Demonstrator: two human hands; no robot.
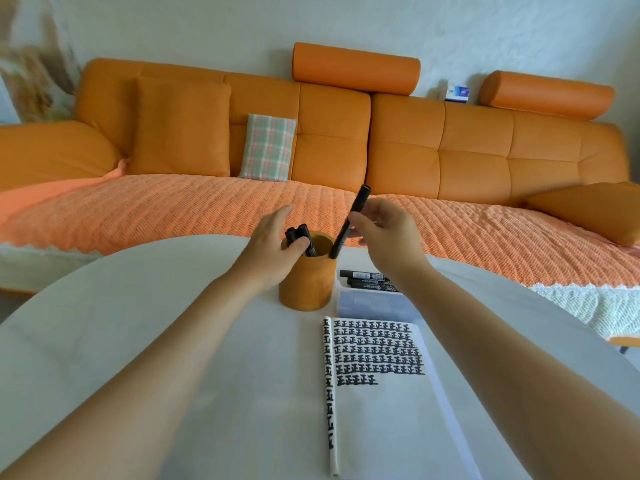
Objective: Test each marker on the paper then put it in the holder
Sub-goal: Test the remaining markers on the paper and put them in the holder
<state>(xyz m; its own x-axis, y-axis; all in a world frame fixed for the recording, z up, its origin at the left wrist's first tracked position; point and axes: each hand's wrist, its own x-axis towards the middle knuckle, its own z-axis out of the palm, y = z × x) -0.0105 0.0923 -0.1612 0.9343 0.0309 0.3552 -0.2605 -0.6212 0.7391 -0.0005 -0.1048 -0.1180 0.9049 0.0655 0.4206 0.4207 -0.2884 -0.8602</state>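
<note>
Right hand (384, 233), at centre frame, pinched a black marker (349, 221) between thumb and fingers. The marker was tilted, with its lower end at the rim of the orange holder (306, 285). The left hand (273, 244) clasped the holder's rim, thumb in front and fingers behind. Stored markers (300, 233) stood inside the holder, and loose markers (367, 279) lay just to its right. The paper (381, 410), with rows of black marks across its top, lay on the white worktop (138, 323) at lower centre.
</note>
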